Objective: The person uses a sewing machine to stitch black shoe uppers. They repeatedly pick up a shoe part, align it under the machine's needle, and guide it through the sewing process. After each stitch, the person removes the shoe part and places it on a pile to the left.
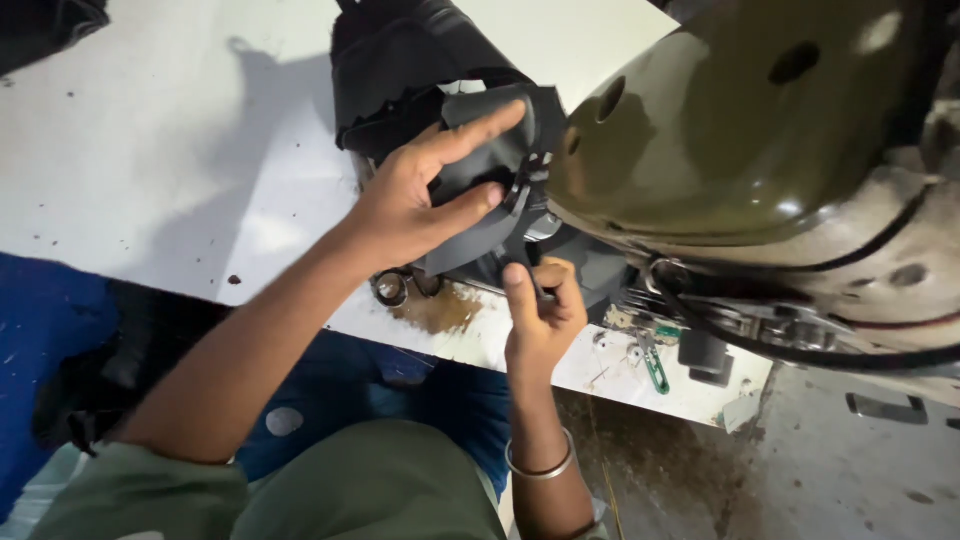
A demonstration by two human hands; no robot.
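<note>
While the left hand (405,205) lies flat on the dark grey cloth (480,175), its fingers are spread out and press the cloth down beside the sewing machine (740,130). That hand is not closed; it only pushes on the cloth. The right hand (540,310) sits lower, at the near edge of the cloth, and pinches a thin bit of it between thumb and finger. I cannot tell if that bit is a strip, a zip or a thread.

The cloth is on the white table (150,170), tucked under the big olive green head of the machine, close to where the needle should be. The needle itself is hidden.

My guess is that the 2 hands are lining up the cloth for a seam. The next move needs both hands to hold the cloth flat and straight, and keep fingertips away from the needle.

A small green tool (655,368) lies on the table near the right hand.
</note>
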